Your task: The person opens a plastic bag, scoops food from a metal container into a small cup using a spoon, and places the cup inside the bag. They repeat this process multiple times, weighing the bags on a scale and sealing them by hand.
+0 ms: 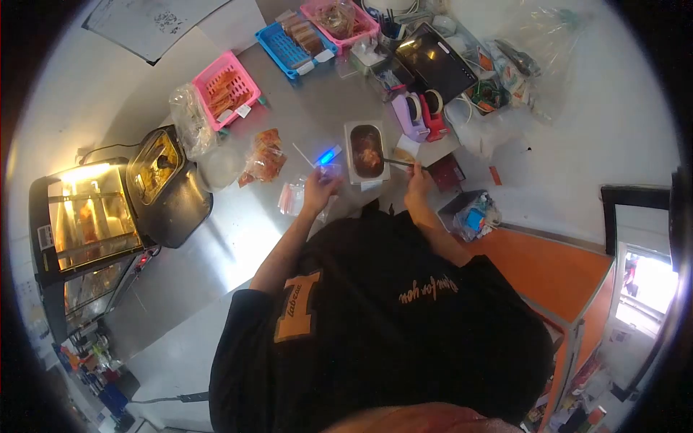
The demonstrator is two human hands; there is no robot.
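My left hand [317, 189] is closed on a small clear plastic bag [328, 173], held just left of a rectangular steel tray [351, 155] of dark sauced food on the metal counter. My right hand [417, 180] grips thin metal tongs [397, 162], and their tips point left to the tray's right edge. Whether the tongs hold any food is too small to tell. Both forearms reach out from my black shirt, which fills the lower part of the view.
A black fryer [162, 180] and a lit glass warming case [86, 231] stand at the left. Pink [227, 88] and blue baskets [292, 43], a bag of orange food [263, 155], a tablet [433, 61] and tape dispensers [422, 112] crowd the counter's far side.
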